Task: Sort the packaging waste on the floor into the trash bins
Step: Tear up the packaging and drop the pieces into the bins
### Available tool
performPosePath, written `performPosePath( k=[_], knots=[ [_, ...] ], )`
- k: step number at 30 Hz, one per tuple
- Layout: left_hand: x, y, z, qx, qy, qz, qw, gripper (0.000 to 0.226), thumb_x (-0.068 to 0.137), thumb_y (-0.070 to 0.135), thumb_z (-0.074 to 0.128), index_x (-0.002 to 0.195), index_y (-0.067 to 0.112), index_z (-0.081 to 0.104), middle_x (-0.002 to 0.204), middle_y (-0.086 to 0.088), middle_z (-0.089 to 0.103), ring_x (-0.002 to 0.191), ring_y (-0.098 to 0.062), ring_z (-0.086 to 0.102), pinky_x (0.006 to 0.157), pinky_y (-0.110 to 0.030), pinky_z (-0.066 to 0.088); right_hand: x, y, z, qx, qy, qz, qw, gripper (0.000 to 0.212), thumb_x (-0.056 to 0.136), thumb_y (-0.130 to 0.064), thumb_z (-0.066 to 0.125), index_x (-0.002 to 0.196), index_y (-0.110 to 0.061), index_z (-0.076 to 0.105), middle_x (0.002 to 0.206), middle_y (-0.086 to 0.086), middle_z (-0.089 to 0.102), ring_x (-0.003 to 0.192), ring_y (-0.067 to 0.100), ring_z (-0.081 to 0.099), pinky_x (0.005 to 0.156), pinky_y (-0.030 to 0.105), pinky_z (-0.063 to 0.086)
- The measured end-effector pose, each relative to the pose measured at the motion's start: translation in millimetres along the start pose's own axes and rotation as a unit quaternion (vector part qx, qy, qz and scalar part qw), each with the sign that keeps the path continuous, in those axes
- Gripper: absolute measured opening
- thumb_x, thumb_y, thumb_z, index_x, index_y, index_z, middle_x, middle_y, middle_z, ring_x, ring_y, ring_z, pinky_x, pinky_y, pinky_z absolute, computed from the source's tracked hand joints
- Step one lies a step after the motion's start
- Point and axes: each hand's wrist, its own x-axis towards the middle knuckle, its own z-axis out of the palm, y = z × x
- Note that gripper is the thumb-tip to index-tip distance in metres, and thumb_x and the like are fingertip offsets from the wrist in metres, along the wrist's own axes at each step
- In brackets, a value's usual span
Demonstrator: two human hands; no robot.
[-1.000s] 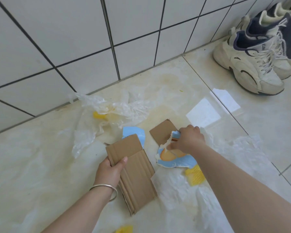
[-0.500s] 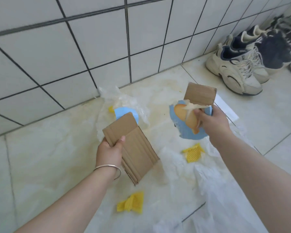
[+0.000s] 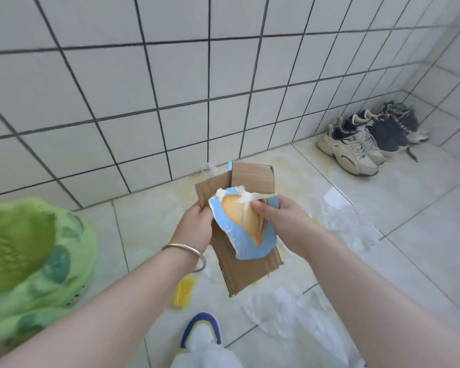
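Observation:
My left hand (image 3: 194,227) grips a stack of brown corrugated cardboard pieces (image 3: 243,272) by its left edge, held up in front of me. My right hand (image 3: 279,221) presses a torn blue cardboard scrap (image 3: 250,235) with an orange picture against the top of that stack, together with a smaller brown cardboard piece (image 3: 252,176) behind it. Clear plastic film (image 3: 295,314) lies crumpled on the floor below my right arm, and more film (image 3: 348,224) lies to the right. A yellow foam net (image 3: 183,290) lies on the floor under my left wrist.
A green fabric-like bulk (image 3: 29,261) fills the left edge, blurred. Several sneakers (image 3: 356,150) stand in the far right corner by the white tiled wall (image 3: 170,88). My foot in a blue and white shoe (image 3: 201,332) is at the bottom centre.
My right hand lifted the blue scrap and small cardboard piece off the floor and brought them onto the stack in my left hand. The view rose away from the floor.

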Motion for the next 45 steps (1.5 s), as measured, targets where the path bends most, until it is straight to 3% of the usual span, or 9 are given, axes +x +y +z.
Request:
performPosePath(
  k=[6,11,14,18,21,25,30,40,45],
  knots=[
    [-95,36,-80,-0.081,0.02,-0.024,0.996,0.044,0.094,0.053,0.038,0.075,0.022,0.063,0.082,-0.005,0.061,0.078,-0.023,0.058,0.085,-0.04,0.051,-90,-47,79,-0.02,0.024,-0.058,0.998,0.014,0.087,-0.024,0.065,0.099,-0.017,0.062,0.092,0.003,0.067,0.089,0.024,0.063,0.082,0.035,0.049],
    [-167,71,-149,-0.081,0.017,0.028,0.996,0.059,0.072,0.075,0.051,0.079,0.018,0.063,0.093,-0.007,0.063,0.088,-0.025,0.061,0.093,-0.04,0.05,-149,-84,148,0.03,0.029,-0.107,0.993,0.05,0.083,-0.022,0.07,0.125,-0.03,0.044,0.105,-0.001,0.066,0.094,0.017,0.062,0.078,0.03,0.05],
    [-201,80,-188,0.043,0.034,0.094,0.994,0.028,0.079,0.045,0.07,0.076,0.02,0.058,0.074,0.002,0.06,0.07,-0.016,0.057,0.057,-0.009,0.047,-174,-96,187,0.02,-0.009,-0.128,0.992,0.029,0.084,-0.019,0.069,0.106,-0.029,0.054,0.098,-0.002,0.066,0.093,0.02,0.062,0.087,0.038,0.049],
    [-229,71,-233,0.136,0.087,0.101,0.982,0.021,0.084,0.033,0.067,0.078,0.016,0.056,0.064,0.008,0.047,0.058,-0.01,0.045,0.039,-0.008,0.034,-194,-95,238,0.004,-0.053,-0.128,0.99,0.017,0.086,-0.014,0.065,0.1,-0.022,0.056,0.094,0.001,0.065,0.093,0.022,0.063,0.089,0.04,0.049],
    [-231,44,-259,0.13,0.1,0.095,0.982,0.021,0.086,0.023,0.066,0.07,0.023,0.052,0.066,0.008,0.05,0.064,-0.012,0.052,0.046,-0.006,0.037,-197,-79,272,-0.003,-0.072,-0.106,0.992,0.025,0.089,-0.013,0.061,0.107,-0.025,0.05,0.087,-0.011,0.06,0.081,0.007,0.058,0.079,0.027,0.048],
    [-232,0,-286,0.096,0.112,0.055,0.988,0.024,0.083,0.014,0.069,0.104,0.01,0.06,0.085,0.004,0.061,0.091,-0.018,0.064,0.072,-0.018,0.05,-192,-43,303,-0.085,-0.097,-0.075,0.989,0.026,0.09,-0.015,0.061,0.113,-0.021,0.05,0.087,-0.01,0.056,0.085,0.013,0.055,0.074,0.026,0.044],
    [-233,-52,-319,0.156,0.096,-0.021,0.983,0.026,0.081,0.019,0.072,0.072,0.021,0.048,0.067,0.01,0.047,0.065,-0.009,0.05,0.049,-0.009,0.036,-199,1,329,-0.206,-0.104,-0.052,0.972,0.021,0.087,-0.02,0.064,0.102,-0.024,0.05,0.083,-0.008,0.052,0.074,0.009,0.051,0.056,0.018,0.037],
    [-209,-119,-329,0.377,0.018,-0.11,0.92,0.028,0.07,0.022,0.079,0.098,0.023,0.073,0.085,0.002,0.068,0.093,-0.021,0.065,0.068,-0.021,0.042,-213,81,339,-0.362,-0.064,-0.003,0.93,0.023,0.08,-0.03,0.065,0.103,-0.03,0.064,0.084,-0.007,0.064,0.082,0.021,0.061,0.065,0.03,0.048],
    [-200,-132,-314,0.484,0.06,-0.091,0.869,0.047,0.072,0.023,0.072,0.115,0.022,0.052,0.11,-0.004,0.068,0.102,-0.028,0.062,0.071,-0.028,0.042,-202,101,358,-0.453,-0.055,0.018,0.89,0.023,0.083,-0.034,0.059,0.1,-0.019,0.064,0.093,0.002,0.069,0.089,0.026,0.064,0.063,0.027,0.042]
  ],
)
